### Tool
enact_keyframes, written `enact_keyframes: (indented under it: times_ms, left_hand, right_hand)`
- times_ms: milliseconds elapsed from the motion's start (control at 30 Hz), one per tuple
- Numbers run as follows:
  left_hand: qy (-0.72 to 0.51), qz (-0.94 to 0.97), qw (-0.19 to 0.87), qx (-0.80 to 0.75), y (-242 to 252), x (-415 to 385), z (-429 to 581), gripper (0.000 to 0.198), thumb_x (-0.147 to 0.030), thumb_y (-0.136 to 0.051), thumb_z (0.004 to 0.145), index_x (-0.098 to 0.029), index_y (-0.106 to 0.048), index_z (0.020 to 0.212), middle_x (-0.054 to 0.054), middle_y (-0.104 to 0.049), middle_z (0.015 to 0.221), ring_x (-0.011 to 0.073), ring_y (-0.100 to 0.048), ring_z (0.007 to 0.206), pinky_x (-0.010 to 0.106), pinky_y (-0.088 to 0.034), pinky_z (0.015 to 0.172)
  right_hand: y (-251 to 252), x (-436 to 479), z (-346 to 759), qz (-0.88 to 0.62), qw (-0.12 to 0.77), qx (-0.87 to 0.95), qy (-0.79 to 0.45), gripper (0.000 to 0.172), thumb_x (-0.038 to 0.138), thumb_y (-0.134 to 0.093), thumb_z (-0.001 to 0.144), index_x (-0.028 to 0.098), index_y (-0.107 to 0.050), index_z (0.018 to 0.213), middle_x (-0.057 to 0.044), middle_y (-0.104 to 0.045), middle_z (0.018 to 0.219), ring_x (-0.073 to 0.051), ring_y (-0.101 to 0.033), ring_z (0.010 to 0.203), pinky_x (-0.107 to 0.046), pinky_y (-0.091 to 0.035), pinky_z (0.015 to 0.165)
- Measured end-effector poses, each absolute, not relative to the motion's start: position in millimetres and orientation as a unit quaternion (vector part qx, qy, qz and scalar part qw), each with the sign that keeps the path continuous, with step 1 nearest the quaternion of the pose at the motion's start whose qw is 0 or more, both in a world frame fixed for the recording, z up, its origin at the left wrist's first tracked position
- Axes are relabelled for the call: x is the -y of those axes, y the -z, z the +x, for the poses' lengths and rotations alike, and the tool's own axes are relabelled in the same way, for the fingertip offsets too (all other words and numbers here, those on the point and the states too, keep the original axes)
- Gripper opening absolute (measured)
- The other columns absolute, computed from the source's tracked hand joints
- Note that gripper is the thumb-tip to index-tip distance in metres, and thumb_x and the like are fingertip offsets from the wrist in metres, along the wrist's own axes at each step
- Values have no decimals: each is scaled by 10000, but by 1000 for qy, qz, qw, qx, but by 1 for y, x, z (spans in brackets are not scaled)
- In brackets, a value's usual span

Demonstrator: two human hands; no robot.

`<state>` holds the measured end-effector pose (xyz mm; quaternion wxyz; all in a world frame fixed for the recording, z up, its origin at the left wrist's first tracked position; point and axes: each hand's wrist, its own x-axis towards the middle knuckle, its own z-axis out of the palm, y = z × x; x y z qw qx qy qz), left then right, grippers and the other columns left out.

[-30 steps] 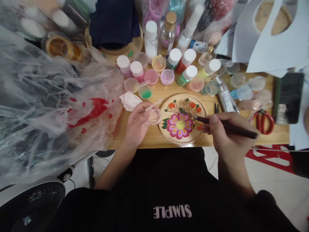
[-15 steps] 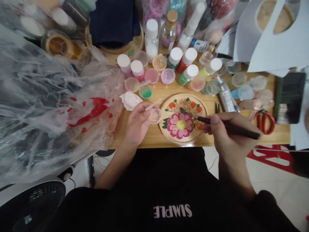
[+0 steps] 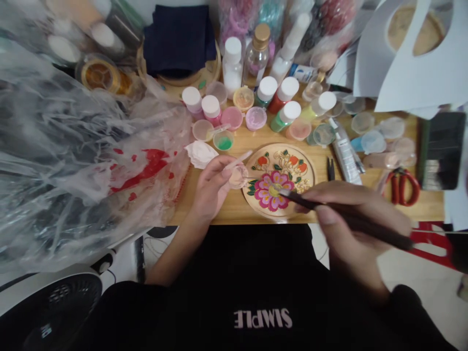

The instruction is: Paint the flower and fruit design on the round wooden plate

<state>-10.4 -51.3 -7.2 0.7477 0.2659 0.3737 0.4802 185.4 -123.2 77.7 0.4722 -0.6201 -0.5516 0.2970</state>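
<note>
My left hand (image 3: 212, 189) is closed around a small clear plastic cup (image 3: 238, 177) of pale pinkish paint, just left of the round wooden board. A pale flat stick (image 3: 239, 159) slants out above its fingers. My right hand (image 3: 351, 222) grips a dark-handled paintbrush (image 3: 309, 202), with its silvery end pointing left over the board. The thin tip appears over the yellow centre of the pink flower; contact cannot be made out. Gold outlines, orange blossoms and green leaves cover much of the wooden board (image 3: 252, 207).
White-capped paint bottles (image 3: 288, 113) and open paint cups (image 3: 223, 141) stand behind the board. To the right lie a metal tube (image 3: 345, 153), red-handled pliers (image 3: 404, 187) and a phone (image 3: 442, 151). Crumpled tissue (image 3: 200, 155) and plastic wrapping (image 3: 91, 146) are at left.
My right hand has lifted toward the camera, and the brush tip has shifted from the flower's upper edge to over its centre. My left hand still holds the cup; the view has shifted slightly.
</note>
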Motion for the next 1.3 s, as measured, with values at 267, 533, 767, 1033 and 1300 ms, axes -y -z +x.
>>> enact_keyframes:
  times_ms: [267, 533, 767, 1033, 1300]
  left_hand:
    - [-480, 268, 751, -365, 8, 51, -10, 338, -467, -883, 715, -190, -745, 853, 5, -727, 834, 131, -674, 754, 283, -563, 735]
    - [-458, 280, 751, -384, 9, 51, -12, 343, -495, -846, 728, -194, -728, 842, 26, -706, 834, 181, -688, 781, 321, -546, 705]
    - [-472, 281, 749, -371, 10, 50, -13, 342, -477, -869, 711, -172, -754, 816, 24, -714, 795, 130, -650, 727, 248, -530, 650]
    - [-466, 294, 742, -381, 12, 51, -13, 361, -484, -887, 690, -173, -745, 806, 20, -714, 800, 132, -664, 745, 237, -533, 628]
    - [-467, 304, 735, -387, 12, 50, -13, 340, -462, -841, 717, -172, -709, 834, 21, -705, 793, 126, -640, 686, 263, -515, 636]
  right_hand:
    - [-63, 108, 186, -496, 412, 713, -275, 291, 129, -704, 853, 311, -762, 1073, -3, -823, 890, -180, -783, 731, -306, -653, 649]
    - [-51, 107, 202, -491, 422, 699, -305, 305, 159, -743, 831, 327, -780, 1083, 0, -829, 896, -194, -796, 802, -325, -666, 725]
    - [-40, 104, 214, -493, 447, 666, -338, 269, 166, -757, 814, 321, -806, 1028, 0, -831, 868, -190, -791, 790, -322, -659, 701]
    - [-37, 109, 218, -514, 475, 611, -372, 108, 223, -771, 826, 277, -815, 908, -21, -823, 829, -182, -785, 758, -304, -649, 678]
    - [-11, 112, 205, -548, 599, 382, -442, 197, 449, -775, 843, 253, -757, 831, 37, -703, 552, -175, -680, 466, -307, -591, 479]
